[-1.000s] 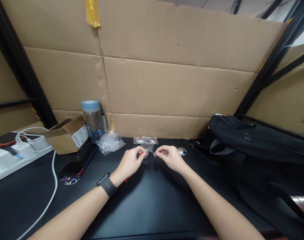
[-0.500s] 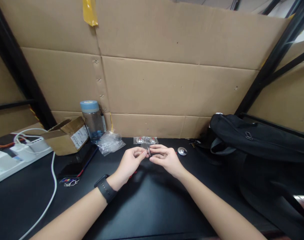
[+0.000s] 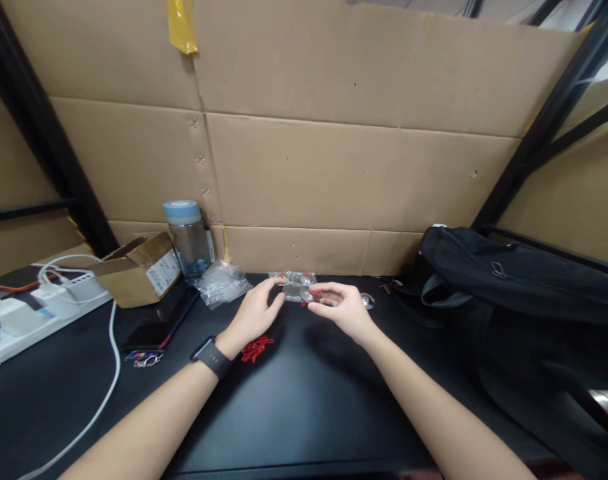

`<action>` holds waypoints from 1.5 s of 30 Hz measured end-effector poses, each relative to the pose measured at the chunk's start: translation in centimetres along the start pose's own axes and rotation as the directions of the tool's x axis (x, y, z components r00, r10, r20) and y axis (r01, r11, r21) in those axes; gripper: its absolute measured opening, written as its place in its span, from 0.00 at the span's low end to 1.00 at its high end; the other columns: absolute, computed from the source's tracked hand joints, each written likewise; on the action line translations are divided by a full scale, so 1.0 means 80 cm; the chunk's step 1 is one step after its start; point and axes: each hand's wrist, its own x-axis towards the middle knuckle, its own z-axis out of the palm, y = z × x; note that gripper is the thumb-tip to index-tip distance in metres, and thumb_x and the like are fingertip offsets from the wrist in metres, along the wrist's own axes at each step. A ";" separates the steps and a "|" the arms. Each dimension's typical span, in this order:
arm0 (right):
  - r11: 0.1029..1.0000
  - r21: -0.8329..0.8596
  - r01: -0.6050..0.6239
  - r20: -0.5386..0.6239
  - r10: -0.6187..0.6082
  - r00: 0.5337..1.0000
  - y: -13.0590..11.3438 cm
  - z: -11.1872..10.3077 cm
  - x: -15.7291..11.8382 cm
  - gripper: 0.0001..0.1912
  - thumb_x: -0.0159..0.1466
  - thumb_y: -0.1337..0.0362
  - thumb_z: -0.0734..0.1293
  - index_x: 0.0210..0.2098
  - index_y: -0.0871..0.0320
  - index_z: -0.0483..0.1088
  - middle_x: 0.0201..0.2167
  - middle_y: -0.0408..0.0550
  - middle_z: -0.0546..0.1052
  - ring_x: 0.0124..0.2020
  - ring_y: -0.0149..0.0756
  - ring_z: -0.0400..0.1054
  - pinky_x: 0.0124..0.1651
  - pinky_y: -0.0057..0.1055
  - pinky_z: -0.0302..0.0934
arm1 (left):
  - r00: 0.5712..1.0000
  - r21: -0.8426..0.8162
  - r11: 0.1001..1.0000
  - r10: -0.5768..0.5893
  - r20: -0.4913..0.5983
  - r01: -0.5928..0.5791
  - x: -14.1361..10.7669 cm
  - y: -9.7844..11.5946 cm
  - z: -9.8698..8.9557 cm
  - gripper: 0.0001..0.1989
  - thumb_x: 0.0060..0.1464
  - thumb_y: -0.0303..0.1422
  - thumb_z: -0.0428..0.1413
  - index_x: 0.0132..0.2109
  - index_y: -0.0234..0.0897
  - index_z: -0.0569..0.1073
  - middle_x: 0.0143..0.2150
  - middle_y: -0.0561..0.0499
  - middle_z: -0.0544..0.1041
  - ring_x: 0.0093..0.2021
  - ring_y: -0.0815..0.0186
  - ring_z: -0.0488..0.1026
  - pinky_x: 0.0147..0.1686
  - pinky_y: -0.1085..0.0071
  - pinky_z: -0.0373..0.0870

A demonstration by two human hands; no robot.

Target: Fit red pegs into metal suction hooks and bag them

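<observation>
The right hand (image 3: 341, 308) has its thumb and fingertips closed on a small round shiny disc (image 3: 307, 294), held over the worktop (image 3: 294, 407) near the middle of its far edge; the fingers cover part of the rim, and whether cord is fixed to it is too small to tell. The left hand (image 3: 254, 309), a dark watch (image 3: 211, 357) on its wrist, has thumb and index finger apart, near a clear plastic packet (image 3: 292, 278) that lies along the far edge with round pieces and red spots inside. The hands partly screen that packet, so its near side is hard to make out. A bundle of red cord (image 3: 257, 347) lies beside the left wrist, partly hidden by it. Behind the right hand, another metal disc (image 3: 368, 301) shows only in part. Toward the far left corner stand a lidded bottle (image 3: 187, 240) and an open cardboard box (image 3: 141, 273), its inside mostly out of sight, with crumpled clear plastic (image 3: 223, 283), a dark phone (image 3: 159, 320) and a keyring (image 3: 147, 359) nearby. The left picture edge cuts off a white power strip (image 3: 24, 333); a black backpack (image 3: 514, 307) fills the right side, running out of view.
</observation>
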 end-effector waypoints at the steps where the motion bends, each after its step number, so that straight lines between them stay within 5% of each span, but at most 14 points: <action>1: 0.999 -0.043 0.025 -0.013 -0.025 1.000 0.000 -0.004 0.002 0.22 0.50 0.60 0.79 0.42 0.60 0.77 0.43 0.53 0.81 0.44 0.43 0.77 0.54 0.42 0.70 | 0.998 0.073 0.996 0.042 0.052 -0.046 0.001 -0.005 0.000 0.18 0.63 0.39 0.52 0.57 0.41 0.72 0.58 0.45 0.75 0.58 0.56 0.71 0.58 0.59 0.65; 6: 0.964 -0.265 0.023 -0.076 -0.045 0.996 0.006 -0.024 0.008 0.20 0.50 0.62 0.77 0.41 0.59 0.73 0.38 0.50 0.81 0.36 0.38 0.77 0.45 0.35 0.73 | 0.902 0.147 0.966 0.139 0.409 -0.215 -0.004 -0.011 0.003 0.17 0.66 0.38 0.49 0.57 0.43 0.73 0.58 0.47 0.76 0.57 0.59 0.72 0.58 0.62 0.63; 9: 0.915 -0.403 -0.013 -0.060 -0.012 0.998 0.007 -0.032 0.008 0.19 0.48 0.62 0.76 0.38 0.58 0.73 0.36 0.48 0.81 0.34 0.36 0.76 0.42 0.33 0.72 | 0.855 0.152 0.949 0.171 0.490 -0.277 -0.011 -0.005 0.005 0.17 0.65 0.40 0.50 0.57 0.45 0.74 0.60 0.47 0.75 0.62 0.57 0.68 0.60 0.61 0.61; 19: 0.816 -0.576 0.044 0.202 0.090 0.975 -0.001 -0.032 -0.004 0.13 0.49 0.64 0.75 0.34 0.57 0.74 0.30 0.44 0.80 0.31 0.34 0.74 0.34 0.26 0.65 | 0.806 0.217 0.910 0.179 0.564 -0.354 -0.024 0.010 0.008 0.19 0.65 0.39 0.50 0.61 0.59 0.71 0.64 0.50 0.69 0.65 0.50 0.60 0.61 0.51 0.54; 30: 0.699 -0.713 0.054 0.174 0.102 0.979 0.018 -0.021 -0.002 0.12 0.46 0.60 0.79 0.30 0.56 0.79 0.23 0.43 0.78 0.26 0.35 0.71 0.29 0.26 0.58 | 0.756 0.144 0.925 0.189 0.626 -0.350 -0.025 0.006 0.005 0.21 0.63 0.37 0.53 0.61 0.62 0.69 0.68 0.51 0.64 0.68 0.50 0.58 0.62 0.51 0.53; 40: 0.801 -0.583 0.136 0.288 0.046 0.957 0.030 -0.022 0.000 0.06 0.55 0.66 0.75 0.33 0.56 0.81 0.33 0.46 0.80 0.30 0.34 0.74 0.35 0.27 0.66 | 0.742 0.148 0.947 0.119 0.660 -0.284 -0.024 0.011 0.004 0.21 0.64 0.34 0.51 0.61 0.64 0.69 0.71 0.52 0.59 0.71 0.50 0.52 0.64 0.43 0.50; 45: 0.757 -0.640 0.130 0.208 0.007 0.978 0.039 -0.009 0.002 0.09 0.54 0.70 0.76 0.35 0.57 0.78 0.33 0.44 0.75 0.27 0.30 0.71 0.33 0.27 0.63 | 0.768 0.164 0.951 0.103 0.633 -0.263 -0.026 0.015 0.007 0.21 0.66 0.32 0.47 0.59 0.63 0.71 0.74 0.55 0.52 0.72 0.47 0.47 0.64 0.40 0.50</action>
